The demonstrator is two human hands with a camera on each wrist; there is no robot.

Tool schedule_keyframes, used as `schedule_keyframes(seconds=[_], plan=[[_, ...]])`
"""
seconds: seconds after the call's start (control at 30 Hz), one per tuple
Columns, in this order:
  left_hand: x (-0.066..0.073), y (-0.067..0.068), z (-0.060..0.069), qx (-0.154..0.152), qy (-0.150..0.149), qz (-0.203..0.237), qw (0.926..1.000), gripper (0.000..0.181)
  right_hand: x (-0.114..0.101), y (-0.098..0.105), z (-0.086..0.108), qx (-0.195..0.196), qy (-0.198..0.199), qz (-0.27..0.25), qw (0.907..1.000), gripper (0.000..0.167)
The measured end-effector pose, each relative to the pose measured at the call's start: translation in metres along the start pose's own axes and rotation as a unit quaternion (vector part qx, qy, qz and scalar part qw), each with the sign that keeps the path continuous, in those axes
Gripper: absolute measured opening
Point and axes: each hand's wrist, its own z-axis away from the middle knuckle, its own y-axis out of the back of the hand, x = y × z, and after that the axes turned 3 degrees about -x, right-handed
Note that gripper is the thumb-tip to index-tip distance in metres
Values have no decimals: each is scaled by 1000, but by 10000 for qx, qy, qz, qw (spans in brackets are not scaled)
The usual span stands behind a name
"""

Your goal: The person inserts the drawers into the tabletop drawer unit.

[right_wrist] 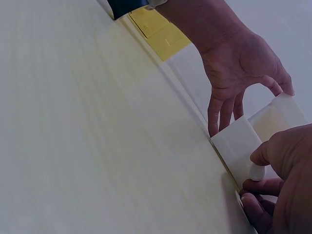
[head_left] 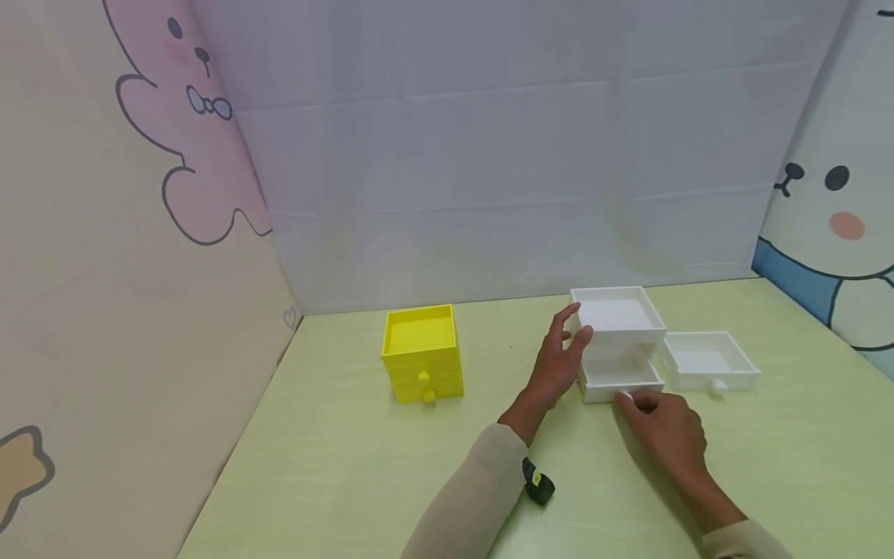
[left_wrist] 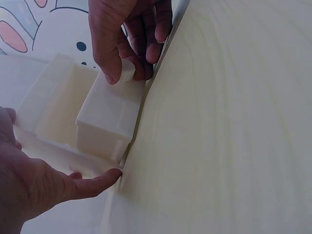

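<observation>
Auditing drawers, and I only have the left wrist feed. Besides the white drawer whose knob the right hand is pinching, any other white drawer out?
Observer: Yes. The head view shows a loose white drawer on the table, to the right of the white box.
Operator: Which way does its knob face?
Observer: The loose drawer's knob is on the side nearest the person.
Operator: Anything on the far left?
Observer: A yellow box stands to the left of the white box, with two knobs on its front.
</observation>
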Motion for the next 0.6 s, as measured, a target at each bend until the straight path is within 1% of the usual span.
schedule_keyframes(seconds=[0.4,0.6], plan=[[0,0,0,2,36,-6,10000,41,1,-2,-2,-46,-84,-8,10000,36],[0,-1,0,-4,35,12,10000,41,0,-2,0,58,-27,-27,10000,34]])
